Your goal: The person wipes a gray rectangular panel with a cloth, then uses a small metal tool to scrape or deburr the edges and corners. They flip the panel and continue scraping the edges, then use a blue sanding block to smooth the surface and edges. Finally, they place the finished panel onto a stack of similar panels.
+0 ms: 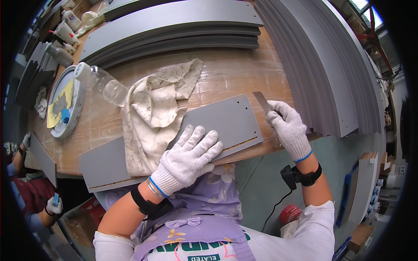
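A long grey panel (224, 119) lies at the table's near edge, with small dark holes at its right end and a brown slot along its near side. My left hand (187, 156), in a white knit glove, rests flat on it with the fingers stretched out. Beside that hand a crumpled, stained white cloth (148, 108) covers the panel's middle. Just off the panel's right end, my gloved right hand (288, 128) grips a thin metal scraper blade (261, 101). The blade points up and to the left, apart from the panel; its lower end is hidden by my fingers.
Stacked grey panels (174, 32) lie at the back, and another tall stack (326, 65) borders the right. A clear bottle (106, 87) lies near a round white lid (78, 111) bearing a yellow sheet. At far left, a co-worker's gloved hand (54, 203) holds something blue.
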Demonstrator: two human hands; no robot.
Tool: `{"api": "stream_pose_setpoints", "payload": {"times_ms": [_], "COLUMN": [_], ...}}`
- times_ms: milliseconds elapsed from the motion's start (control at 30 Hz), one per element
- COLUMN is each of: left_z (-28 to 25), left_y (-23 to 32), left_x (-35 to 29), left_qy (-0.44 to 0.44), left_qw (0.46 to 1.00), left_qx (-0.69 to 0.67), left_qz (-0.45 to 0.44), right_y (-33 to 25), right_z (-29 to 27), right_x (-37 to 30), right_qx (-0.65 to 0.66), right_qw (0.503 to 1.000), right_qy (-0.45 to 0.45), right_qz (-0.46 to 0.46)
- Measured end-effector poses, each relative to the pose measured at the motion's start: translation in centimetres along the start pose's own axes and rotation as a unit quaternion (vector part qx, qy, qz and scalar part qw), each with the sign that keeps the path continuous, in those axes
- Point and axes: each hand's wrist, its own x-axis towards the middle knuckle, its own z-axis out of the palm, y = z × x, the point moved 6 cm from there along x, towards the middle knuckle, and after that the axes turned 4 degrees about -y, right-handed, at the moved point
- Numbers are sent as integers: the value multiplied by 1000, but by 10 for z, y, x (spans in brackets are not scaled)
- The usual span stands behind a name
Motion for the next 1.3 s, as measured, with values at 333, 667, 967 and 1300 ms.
{"api": "stream_pose_setpoints", "payload": {"times_ms": [333, 667, 967, 1300], "left_z": [-51, -73, -23, 3], "left_y": [14, -121, -134, -133], "left_x": [-104, -378, -389, -370], "left_qy": [82, 468, 427, 457], "left_qw": [995, 719, 566, 476], "left_qx": [-56, -100, -507, -691], "left_qz": [26, -504, -490, -294], "right_y": [-81, -141, -133, -58], "right_z": [108, 282, 212, 124], "right_x": [102, 43, 21, 0], "right_qx": [-261, -480, 273, -308], "right_qw": [964, 822, 930, 951], "right_qy": [44, 9, -201, 9], "right_qz": [-30, -305, -142, 31]}}
